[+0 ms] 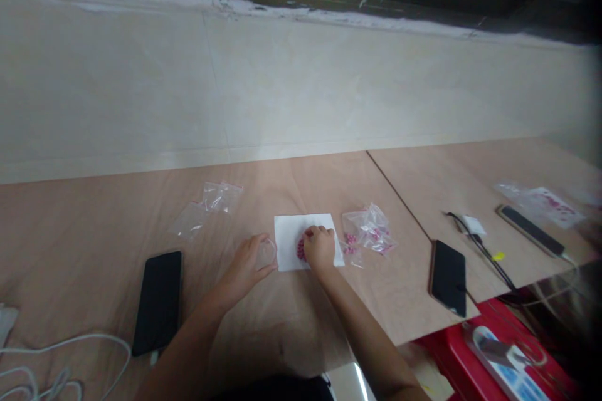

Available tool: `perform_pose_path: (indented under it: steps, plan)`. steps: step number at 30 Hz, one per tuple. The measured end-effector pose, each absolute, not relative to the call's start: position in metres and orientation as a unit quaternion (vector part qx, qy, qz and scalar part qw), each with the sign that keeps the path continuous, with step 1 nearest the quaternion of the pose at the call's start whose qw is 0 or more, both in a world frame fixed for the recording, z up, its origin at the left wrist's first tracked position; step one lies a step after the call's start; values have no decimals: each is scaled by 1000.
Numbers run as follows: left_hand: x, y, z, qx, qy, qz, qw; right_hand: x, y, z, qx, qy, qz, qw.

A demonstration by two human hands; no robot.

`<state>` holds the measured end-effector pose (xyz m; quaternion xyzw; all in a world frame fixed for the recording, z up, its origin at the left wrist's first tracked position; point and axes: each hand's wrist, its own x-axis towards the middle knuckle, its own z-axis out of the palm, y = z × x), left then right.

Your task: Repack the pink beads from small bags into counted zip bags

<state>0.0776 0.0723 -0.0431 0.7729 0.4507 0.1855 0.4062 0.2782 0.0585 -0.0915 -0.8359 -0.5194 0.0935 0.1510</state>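
A white sheet of paper (288, 235) lies on the wooden table with a small pile of dark pink beads (301, 249) on it. My right hand (320, 249) is over the pile, its fingers pinched together at the beads; what is between the fingertips is hidden. To the left of the paper, my left hand (247, 266) curls its thumb and fingers round a clear, round plastic container (266, 253), whose details are too faint to make out. Right of the paper are clear plastic bags (371, 229) with more pink beads inside.
Flattened clear bags (222, 197) lie at the back left. A black phone (158, 301) with a white cable (101, 337) is at the left. Another phone (449, 277), dark cables (486, 254) and a power bank (530, 230) lie to the right. Below the edge stands a red stool (458, 341).
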Motion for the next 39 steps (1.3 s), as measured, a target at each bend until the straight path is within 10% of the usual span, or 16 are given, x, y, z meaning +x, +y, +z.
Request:
perform_pose_path:
  steps: [27, 39]
  plan:
    - [78, 76, -48, 780, 442, 201, 394, 290, 55, -95, -812, -558, 100, 140]
    - [87, 77, -56, 790, 421, 211, 391, 240, 38, -51, -672, -595, 201, 393]
